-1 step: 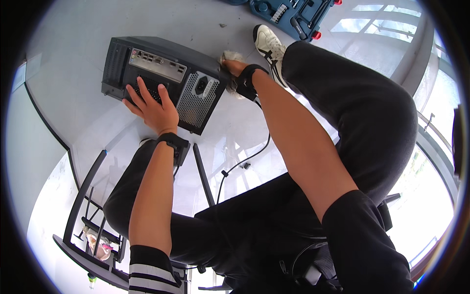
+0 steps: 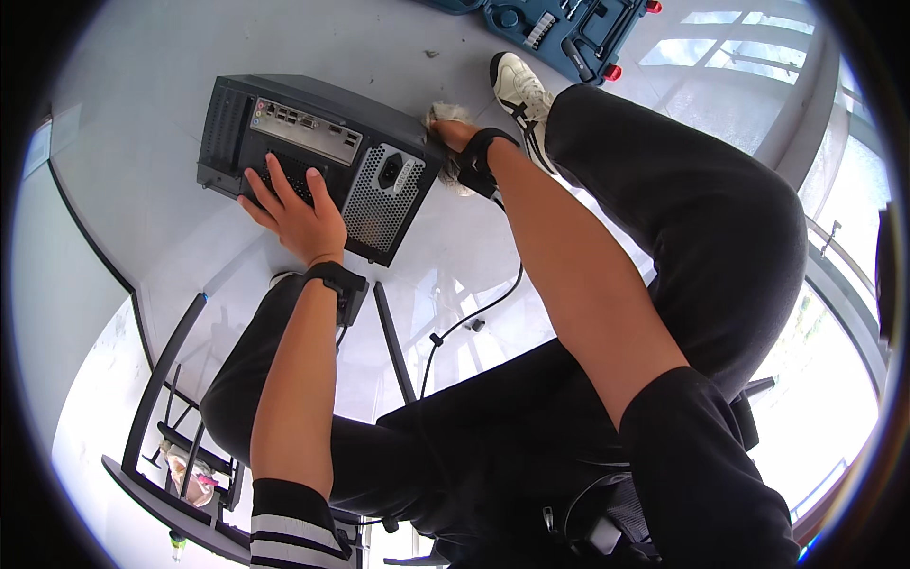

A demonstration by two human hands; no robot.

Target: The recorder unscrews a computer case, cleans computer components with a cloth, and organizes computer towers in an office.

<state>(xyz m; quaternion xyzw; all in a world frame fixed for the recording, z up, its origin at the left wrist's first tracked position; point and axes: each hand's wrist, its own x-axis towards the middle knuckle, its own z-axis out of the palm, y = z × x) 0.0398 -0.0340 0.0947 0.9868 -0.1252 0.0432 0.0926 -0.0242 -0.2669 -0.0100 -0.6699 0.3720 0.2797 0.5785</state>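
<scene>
A dark computer tower case (image 2: 341, 106) sits on the floor in front of me, its back panel facing me. A silver port plate (image 2: 305, 131) and a perforated power supply (image 2: 381, 201) show on that panel. My left hand (image 2: 301, 216) lies on the back panel with its fingers spread, just below the port plate. At the case's right side, my right hand (image 2: 455, 135) is closed on a pale, greyish cloth (image 2: 446, 112) and presses it to the casing. Part of the cloth hangs below that hand; its fingertips are hidden. Both wrists wear black straps.
A blue tool case (image 2: 545, 36) with tools lies open at the far edge. My shoe (image 2: 519, 85) stands just right of the cloth. A black cable (image 2: 483, 308) hangs between my arms. A dark-framed rack (image 2: 171, 379) stands at the lower left.
</scene>
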